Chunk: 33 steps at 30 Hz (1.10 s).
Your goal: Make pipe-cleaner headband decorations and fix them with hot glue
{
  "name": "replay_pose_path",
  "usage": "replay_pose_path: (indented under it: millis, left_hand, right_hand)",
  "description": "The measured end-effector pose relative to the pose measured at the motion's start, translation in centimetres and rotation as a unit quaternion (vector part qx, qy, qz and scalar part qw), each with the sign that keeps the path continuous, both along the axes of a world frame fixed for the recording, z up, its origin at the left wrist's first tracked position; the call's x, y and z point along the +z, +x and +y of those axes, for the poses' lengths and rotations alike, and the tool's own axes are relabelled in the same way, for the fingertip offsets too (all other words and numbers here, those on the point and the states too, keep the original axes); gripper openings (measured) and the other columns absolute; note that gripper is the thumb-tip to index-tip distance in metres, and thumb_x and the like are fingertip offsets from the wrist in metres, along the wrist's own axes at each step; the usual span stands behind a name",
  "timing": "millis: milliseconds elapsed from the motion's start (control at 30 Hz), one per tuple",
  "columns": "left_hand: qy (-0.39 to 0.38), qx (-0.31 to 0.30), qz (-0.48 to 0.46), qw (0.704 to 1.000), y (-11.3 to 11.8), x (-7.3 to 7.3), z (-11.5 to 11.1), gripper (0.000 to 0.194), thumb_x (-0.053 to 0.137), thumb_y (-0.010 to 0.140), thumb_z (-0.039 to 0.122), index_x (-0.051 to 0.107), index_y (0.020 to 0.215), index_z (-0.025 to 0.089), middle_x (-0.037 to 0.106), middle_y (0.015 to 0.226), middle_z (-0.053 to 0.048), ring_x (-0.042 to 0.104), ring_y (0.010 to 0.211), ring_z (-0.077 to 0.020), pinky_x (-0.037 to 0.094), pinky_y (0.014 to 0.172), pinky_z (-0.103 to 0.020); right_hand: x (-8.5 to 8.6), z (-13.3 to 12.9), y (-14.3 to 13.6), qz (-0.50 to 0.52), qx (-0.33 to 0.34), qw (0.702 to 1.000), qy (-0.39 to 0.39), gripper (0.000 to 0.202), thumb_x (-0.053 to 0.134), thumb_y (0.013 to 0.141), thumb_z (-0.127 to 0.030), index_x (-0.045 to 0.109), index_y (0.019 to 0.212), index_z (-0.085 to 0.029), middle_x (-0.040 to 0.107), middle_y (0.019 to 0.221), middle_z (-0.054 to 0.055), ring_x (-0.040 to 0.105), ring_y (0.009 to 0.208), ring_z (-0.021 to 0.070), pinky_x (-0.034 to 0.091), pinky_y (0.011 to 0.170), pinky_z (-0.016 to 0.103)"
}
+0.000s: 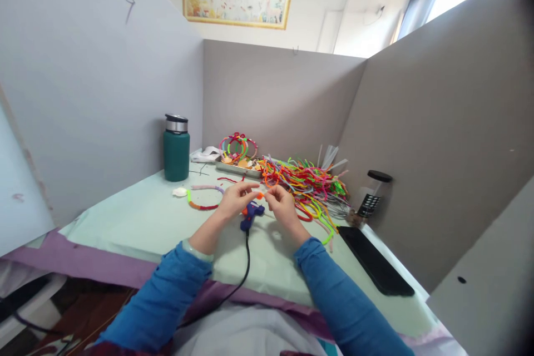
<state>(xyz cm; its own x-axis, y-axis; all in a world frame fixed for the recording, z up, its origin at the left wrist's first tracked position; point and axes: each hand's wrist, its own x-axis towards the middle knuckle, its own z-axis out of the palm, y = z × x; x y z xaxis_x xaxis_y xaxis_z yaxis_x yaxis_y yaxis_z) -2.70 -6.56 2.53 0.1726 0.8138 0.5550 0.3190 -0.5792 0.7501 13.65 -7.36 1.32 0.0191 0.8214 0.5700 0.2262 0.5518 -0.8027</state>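
Over the middle of the table my left hand (238,199) and my right hand (282,204) face each other, fingers pinched. Between their fingertips is a small bright orange piece of pipe cleaner (260,196); its exact shape is too small to make out. Just below lies a dark blue glue gun (250,216) with an orange part, partly behind my left hand. To the left of that hand, a curved multicoloured pipe-cleaner band (203,207) rests on the table beside a small white piece (179,192). More coloured bands (320,216) lie to the right of my right hand.
A heap of colourful pipe cleaners (306,178) spreads across the back right. Behind my hands sits a metal tray (237,169) with small pieces and finished-looking hoops (237,146). A green bottle (176,156), a clear jar (372,197) and a black phone (375,261) flank the work area. The gun's cord (247,267) trails toward me.
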Motion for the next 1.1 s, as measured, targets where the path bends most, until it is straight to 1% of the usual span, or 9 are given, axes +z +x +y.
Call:
replay_pose_path:
  millis: [133,300,400,500,600,767,867,1000,1100]
  left_hand:
    - [0.109,0.032,0.112,0.987,0.0,-0.4,0.0,0.016,0.064,0.077,0.027,0.075,0.086,0.020,0.062,0.078,-0.003,0.054,0.069,-0.0130,0.041,0.065,-0.025]
    - [0.167,0.034,0.181,0.969,0.1,-0.6,0.0,0.014,0.060,0.080,0.020,0.073,0.075,0.019,0.062,0.075,-0.004,0.055,0.073,-0.0148,0.039,0.069,-0.026]
    - [0.130,0.036,0.162,0.978,0.3,-0.4,-0.3,0.017,0.058,0.080,0.024,0.069,0.070,0.018,0.062,0.069,-0.003,0.054,0.067,-0.0140,0.038,0.065,-0.025]
    - [0.038,0.031,0.088,0.995,0.5,-0.1,-0.5,0.019,0.057,0.080,0.031,0.068,0.072,0.017,0.062,0.064,-0.001,0.052,0.060,-0.0128,0.037,0.059,-0.024]
    - [-0.029,0.014,-0.001,0.999,0.5,0.0,-0.3,0.023,0.059,0.076,0.036,0.066,0.072,0.015,0.063,0.065,-0.001,0.052,0.060,-0.0125,0.038,0.057,-0.023]
    - [-0.105,-0.034,-0.147,0.983,0.7,-0.1,-0.3,0.025,0.065,0.068,0.037,0.063,0.070,0.013,0.061,0.064,0.000,0.052,0.058,-0.0109,0.039,0.056,-0.022]
    - [-0.128,-0.052,-0.191,0.972,0.8,0.0,-0.5,0.025,0.066,0.067,0.037,0.061,0.067,0.013,0.056,0.058,0.001,0.048,0.053,-0.0093,0.037,0.052,-0.021]
    - [-0.131,-0.078,-0.157,0.976,0.7,0.1,-0.6,0.023,0.064,0.070,0.035,0.064,0.072,0.012,0.059,0.062,-0.001,0.050,0.055,-0.0103,0.038,0.053,-0.022]
    - [-0.059,-0.050,-0.055,0.995,0.7,0.0,-0.6,0.022,0.062,0.074,0.032,0.070,0.084,0.014,0.066,0.077,-0.004,0.057,0.068,-0.0138,0.044,0.064,-0.025]
  right_hand:
    - [0.0,-0.3,0.3,-0.075,-0.019,0.996,0.047,0.013,0.054,0.075,-0.028,0.050,0.066,-0.020,0.047,0.055,-0.005,0.042,0.051,0.0109,0.032,0.050,0.024]
    - [-0.1,-0.4,0.2,-0.112,-0.012,0.990,0.082,0.012,0.053,0.078,-0.027,0.052,0.068,-0.020,0.047,0.060,-0.004,0.042,0.055,0.0115,0.032,0.052,0.023]
    - [0.0,-0.4,0.1,-0.073,-0.008,0.995,0.060,0.014,0.055,0.078,-0.029,0.052,0.068,-0.020,0.047,0.059,-0.004,0.042,0.054,0.0115,0.033,0.052,0.024]
    - [0.3,-0.4,0.0,-0.020,0.013,0.999,0.035,0.016,0.056,0.078,-0.031,0.051,0.068,-0.020,0.047,0.056,-0.005,0.042,0.052,0.0112,0.034,0.051,0.024]
    - [0.3,-0.4,-0.3,0.015,0.026,0.999,0.024,0.018,0.058,0.078,-0.033,0.051,0.068,-0.020,0.046,0.054,-0.006,0.042,0.050,0.0108,0.033,0.050,0.024]
    - [-0.3,-0.2,-1.3,0.037,0.017,0.999,0.031,0.020,0.061,0.076,-0.036,0.053,0.068,-0.020,0.049,0.057,-0.005,0.044,0.052,0.0109,0.036,0.051,0.024]
    - [-0.7,0.0,-1.9,0.048,0.005,0.998,0.032,0.020,0.061,0.076,-0.037,0.054,0.068,-0.019,0.050,0.059,-0.004,0.045,0.052,0.0112,0.036,0.051,0.024]
    - [-0.5,-0.2,-1.5,0.016,-0.011,0.999,0.046,0.017,0.058,0.078,-0.034,0.055,0.070,-0.019,0.051,0.059,-0.003,0.045,0.053,0.0114,0.036,0.051,0.024]
    - [0.0,-0.5,-0.4,-0.053,-0.029,0.995,0.077,0.015,0.057,0.079,-0.030,0.056,0.069,-0.019,0.051,0.060,-0.003,0.044,0.053,0.0111,0.035,0.052,0.023]
